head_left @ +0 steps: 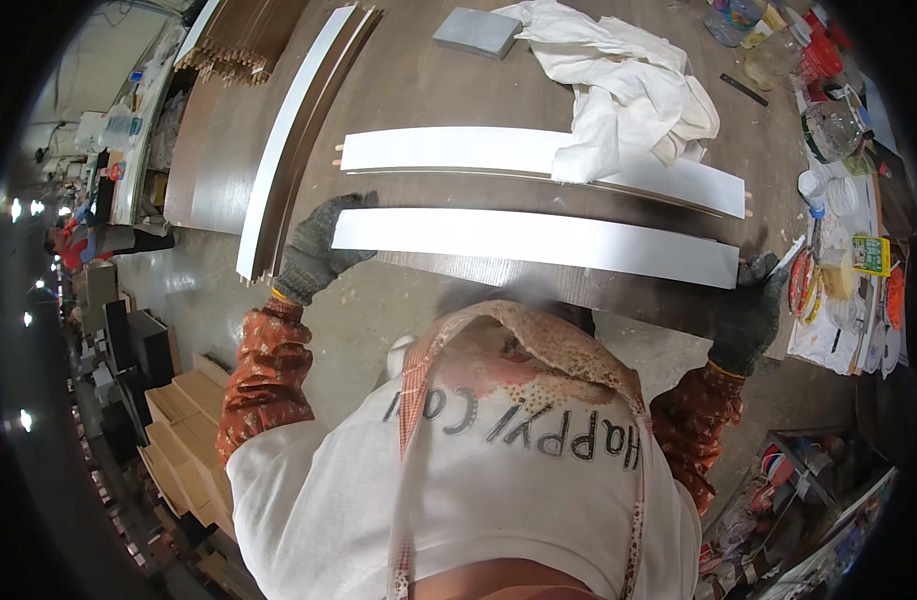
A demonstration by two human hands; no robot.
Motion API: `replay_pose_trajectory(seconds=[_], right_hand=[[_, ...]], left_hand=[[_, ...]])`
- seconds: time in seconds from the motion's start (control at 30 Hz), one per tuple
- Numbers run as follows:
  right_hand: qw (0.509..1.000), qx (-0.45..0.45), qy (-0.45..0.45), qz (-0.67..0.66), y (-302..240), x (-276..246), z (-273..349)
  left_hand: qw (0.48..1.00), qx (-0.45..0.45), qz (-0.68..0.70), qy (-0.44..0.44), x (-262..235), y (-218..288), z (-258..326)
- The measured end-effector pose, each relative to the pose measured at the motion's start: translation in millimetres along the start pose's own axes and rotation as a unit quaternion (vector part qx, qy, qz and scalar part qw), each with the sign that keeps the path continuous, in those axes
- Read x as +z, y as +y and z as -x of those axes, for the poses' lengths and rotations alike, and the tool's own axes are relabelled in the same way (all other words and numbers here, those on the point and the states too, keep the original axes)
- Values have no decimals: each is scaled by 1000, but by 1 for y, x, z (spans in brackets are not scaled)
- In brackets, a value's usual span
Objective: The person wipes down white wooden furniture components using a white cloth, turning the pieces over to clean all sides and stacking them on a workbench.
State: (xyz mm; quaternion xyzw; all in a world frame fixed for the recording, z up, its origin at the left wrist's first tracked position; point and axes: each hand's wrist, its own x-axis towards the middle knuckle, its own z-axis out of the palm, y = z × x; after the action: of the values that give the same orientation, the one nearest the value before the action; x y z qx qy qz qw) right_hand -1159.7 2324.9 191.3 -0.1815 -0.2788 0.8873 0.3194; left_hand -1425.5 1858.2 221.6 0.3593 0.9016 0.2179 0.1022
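One wide brown table (398,90) fills the upper middle of the view, and the person stands at its near edge in a white top (338,510) with orange patterned sleeves (267,365). Cardboard boxes (190,430) are piled on the lower left, beyond the person's left arm. Long white strips (296,125) lie stacked toward the left of the table, pointing away from the person. Nearest the body, a long white board (533,243) stretches crosswise over the table's near side, between the two gloved hands. A crumpled white cloth (633,80) lies partly over another white board (453,150), just beyond and roughly parallel to the first. The left hand (323,250), in a dark glove, has its fingers and thumb clamped around the near board's left end. The right hand (753,315), gloved alike, is at the other end; whether its fingers are closed on the board cannot be told. Near the far edge, a flat grey block (476,33) touches the cloth. A yellow packet (870,255) sits among the clutter on the right, and a short black bar (744,90) lies beyond the boards.
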Motion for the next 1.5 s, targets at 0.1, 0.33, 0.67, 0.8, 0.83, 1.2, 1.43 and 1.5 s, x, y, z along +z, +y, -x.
replay_pose_trajectory(seconds=[0.1, 0.33, 0.67, 0.8, 0.83, 1.2, 1.43, 1.5], right_hand=[[1000, -11, 6, 12, -6, -11, 2], [942, -155, 135, 264, -30, 37, 3], [997, -68, -4, 30, -35, 39, -75], [993, -89, -42, 61, -35, 42, -75], [996, -80, -4, 36, -40, 37, -79], [903, 185, -252, 293, -49, 142, -146], [754, 330, -440, 360, 7, 146, -211], [651, 174, -506, 539, 19, 133, -224]], left_hand=[[999, 32, -21, 16, -1, 0, -6], [994, 78, 23, 72, -39, 11, -17], [995, 83, -26, 39, -60, 5, -90], [998, 62, -20, -7, -70, 7, -94], [997, 73, -30, -10, -73, 7, -92], [963, 243, -47, 105, -81, 87, -97], [931, 235, -213, 182, -13, 110, -109], [933, 229, -211, 181, -10, 112, -109]])
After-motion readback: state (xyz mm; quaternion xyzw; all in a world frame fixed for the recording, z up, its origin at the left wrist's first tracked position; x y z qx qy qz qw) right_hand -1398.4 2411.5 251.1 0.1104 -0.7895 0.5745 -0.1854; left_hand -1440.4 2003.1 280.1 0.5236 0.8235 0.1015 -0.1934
